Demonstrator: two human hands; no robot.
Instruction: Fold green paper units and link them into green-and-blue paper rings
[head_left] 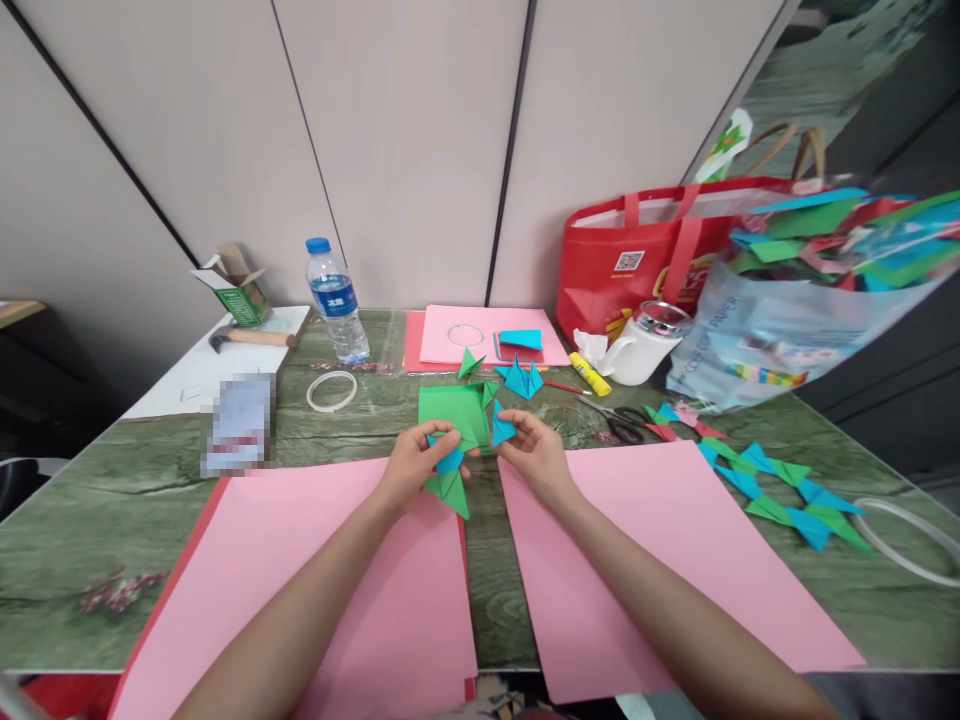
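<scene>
My left hand [422,462] pinches a string of folded paper pieces, green [450,492] and blue, that hangs over the edge of the left pink sheet [300,560]. Between the thumb and fingers of my right hand [538,452] is a single blue folded paper piece [502,425], held apart from the string. Just beyond the hands lies an open green paper box [454,405]. Behind it are a loose green folded piece [471,363] and some blue folded pieces [520,378]. A second pink sheet [675,540] lies under my right forearm.
At right lie a folded-paper chain [787,490], a white ring [911,540] and scissors [622,425]. Behind them stand a white mug [637,350], a red bag [622,260] and a plastic bag [787,310]. A water bottle [337,300] and a hammer [255,337] are at left.
</scene>
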